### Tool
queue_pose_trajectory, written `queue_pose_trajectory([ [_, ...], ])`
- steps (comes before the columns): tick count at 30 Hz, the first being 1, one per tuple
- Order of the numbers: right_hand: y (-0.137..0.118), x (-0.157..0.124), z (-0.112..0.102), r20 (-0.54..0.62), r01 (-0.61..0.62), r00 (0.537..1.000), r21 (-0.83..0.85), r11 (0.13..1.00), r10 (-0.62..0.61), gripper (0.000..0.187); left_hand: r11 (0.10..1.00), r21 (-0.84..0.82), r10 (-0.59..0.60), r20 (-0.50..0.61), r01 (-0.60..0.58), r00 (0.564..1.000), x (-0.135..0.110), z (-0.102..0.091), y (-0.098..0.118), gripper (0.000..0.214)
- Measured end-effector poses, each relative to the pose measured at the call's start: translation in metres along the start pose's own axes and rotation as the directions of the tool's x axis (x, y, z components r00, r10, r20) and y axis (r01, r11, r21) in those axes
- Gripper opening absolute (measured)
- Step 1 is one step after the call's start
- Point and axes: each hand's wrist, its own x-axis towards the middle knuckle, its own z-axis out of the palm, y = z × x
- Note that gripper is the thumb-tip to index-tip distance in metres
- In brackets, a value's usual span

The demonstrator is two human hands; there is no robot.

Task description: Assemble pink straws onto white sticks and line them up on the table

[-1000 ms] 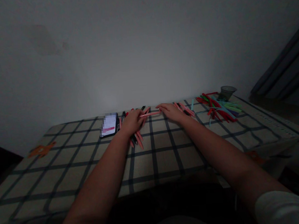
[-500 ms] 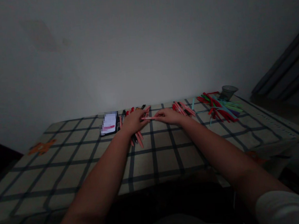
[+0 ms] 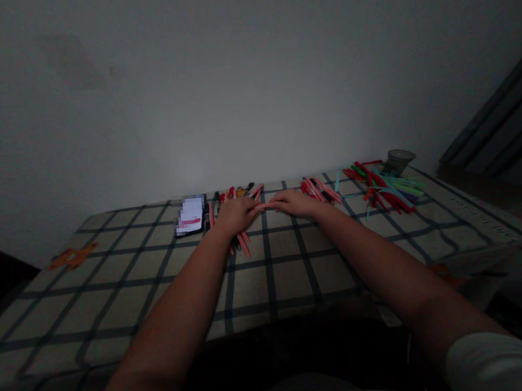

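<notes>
A slim pink pen (image 3: pixel 264 206) lies level between my two hands, above the checked tablecloth. My left hand (image 3: pixel 239 214) is closed on its left end, and my right hand (image 3: pixel 290 203) pinches its right end. Beneath and around my left hand is a pile of pink, black and red pens (image 3: pixel 243 243), partly covered by that hand. A second bunch of pink pens (image 3: pixel 321 191), with some red and black among them, lies just beyond my right wrist.
A phone (image 3: pixel 191 215) with a lit screen lies left of the pens. Red, green, blue and purple strips (image 3: pixel 389 191) are heaped at the right, beside a dark cup (image 3: pixel 398 162). The checked tablecloth (image 3: pixel 156 300) runs back to a wall (image 3: pixel 252 87).
My left hand's fingers have closed in along the pen, covering more of it. Both arms stay nearly where they were, and the piles look unchanged.
</notes>
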Motion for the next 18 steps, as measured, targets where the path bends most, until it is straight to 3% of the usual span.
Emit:
queue_pose_trajectory([
  [13, -0.0044, 0.0053, 0.0011, -0.068, 0.183, 0.978, -0.158, 0.97, -0.196, 0.032, 0.998, -0.061, -0.004, 0.055, 0.007, 0.999, 0.0003, -0.0031, -0.0021, 0.055],
  [18, -0.0039, 0.0018, -0.0007, -0.125, 0.095, 0.987, -0.089, 0.991, -0.106, 0.03, 0.995, -0.103, 0.001, 0.031, 0.003, 1.0, -0.0006, -0.008, -0.0037, 0.056],
])
